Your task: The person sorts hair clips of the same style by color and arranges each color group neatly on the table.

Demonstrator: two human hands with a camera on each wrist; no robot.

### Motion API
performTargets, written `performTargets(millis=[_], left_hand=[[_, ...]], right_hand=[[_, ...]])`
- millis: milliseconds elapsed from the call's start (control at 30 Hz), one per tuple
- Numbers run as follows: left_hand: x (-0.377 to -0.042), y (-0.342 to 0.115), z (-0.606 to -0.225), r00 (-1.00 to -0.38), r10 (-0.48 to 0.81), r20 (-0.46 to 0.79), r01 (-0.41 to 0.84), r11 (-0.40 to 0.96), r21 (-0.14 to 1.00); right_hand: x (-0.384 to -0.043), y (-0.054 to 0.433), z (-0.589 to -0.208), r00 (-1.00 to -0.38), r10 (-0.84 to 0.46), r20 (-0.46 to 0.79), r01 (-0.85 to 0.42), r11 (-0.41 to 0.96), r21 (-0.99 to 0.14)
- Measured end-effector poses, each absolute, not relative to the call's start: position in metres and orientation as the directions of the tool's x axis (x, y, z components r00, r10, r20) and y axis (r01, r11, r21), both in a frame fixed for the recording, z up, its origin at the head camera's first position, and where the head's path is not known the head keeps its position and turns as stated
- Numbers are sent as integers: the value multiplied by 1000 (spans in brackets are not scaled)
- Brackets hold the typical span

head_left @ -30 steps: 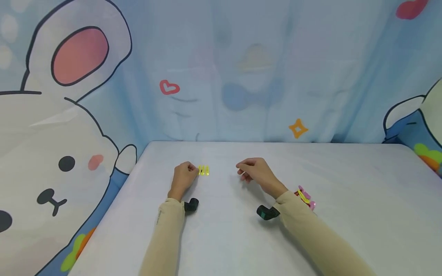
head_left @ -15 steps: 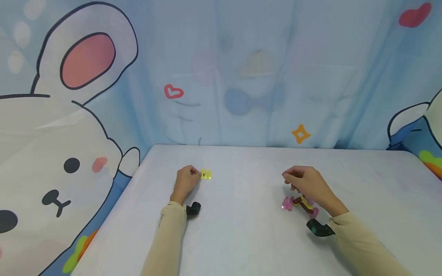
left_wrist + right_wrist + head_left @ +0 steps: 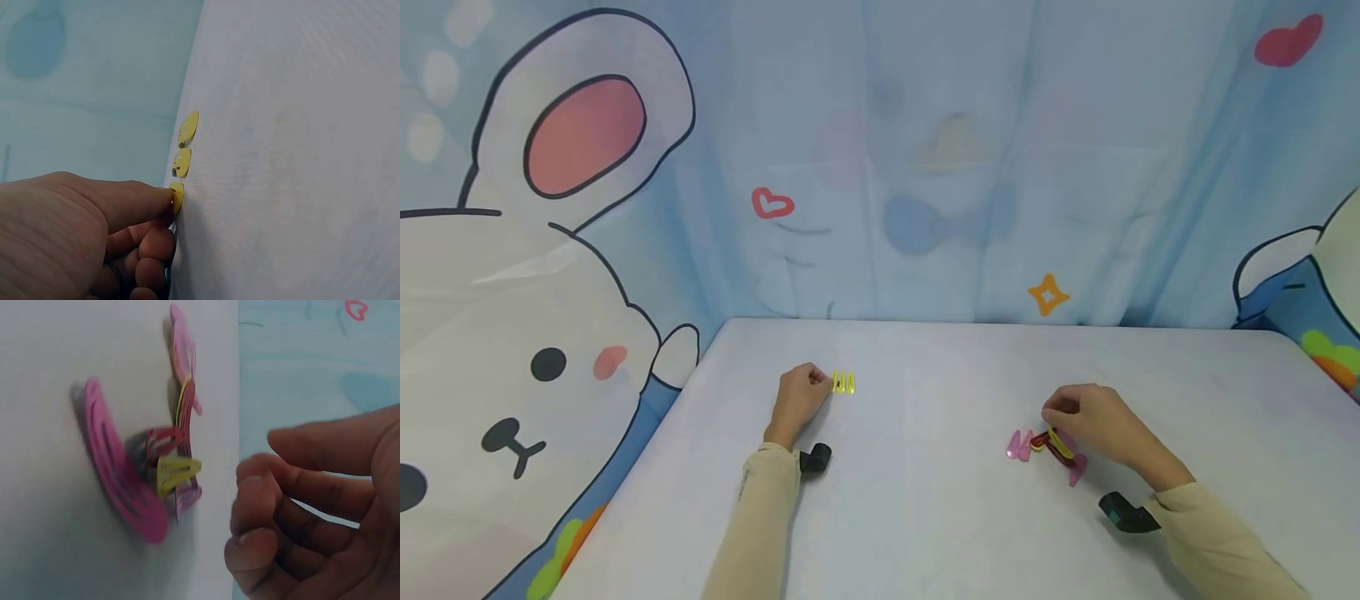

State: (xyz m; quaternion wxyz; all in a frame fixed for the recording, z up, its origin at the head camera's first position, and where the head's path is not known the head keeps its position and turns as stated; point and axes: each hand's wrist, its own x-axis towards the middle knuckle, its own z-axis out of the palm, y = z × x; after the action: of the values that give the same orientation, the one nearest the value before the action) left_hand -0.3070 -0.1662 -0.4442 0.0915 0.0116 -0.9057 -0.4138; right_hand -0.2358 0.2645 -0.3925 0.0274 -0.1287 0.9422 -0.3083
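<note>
Three yellow snap hair clips lie in a row on the table, left of centre in the head view. The left hand pinches the leftmost yellow clip between thumb and fingers; the other two, such as this yellow clip, lie beyond it. Above a loose heap of hair clips at the right hovers the right hand, its fingers loosely bent. The heap has a pink clip, a small yellow clip and a dark red clip. Thumb and index stand apart with nothing between them.
Several pink clips lie at the left side of the heap. The white table ends at a far edge against a blue cartoon curtain. Dark wrist cameras stick out from both sleeves.
The right hand has moved right from the table's middle, then lowered toward the heap of hair clips. The left hand has stayed at the yellow clips.
</note>
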Motion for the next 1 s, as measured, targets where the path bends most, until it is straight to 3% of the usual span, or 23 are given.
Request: performTargets(millis=[300, 1000], left_hand=[[-306, -167, -443, -984, -103, 148, 46, 651, 758], [-305, -167, -446, -982, -99, 162, 61, 644, 762]], right_hand=[[-232, 273, -401, -944, -331, -1, -281, 805, -522], [-231, 261, -400, -948, -316, -49, -265, 863, -431]])
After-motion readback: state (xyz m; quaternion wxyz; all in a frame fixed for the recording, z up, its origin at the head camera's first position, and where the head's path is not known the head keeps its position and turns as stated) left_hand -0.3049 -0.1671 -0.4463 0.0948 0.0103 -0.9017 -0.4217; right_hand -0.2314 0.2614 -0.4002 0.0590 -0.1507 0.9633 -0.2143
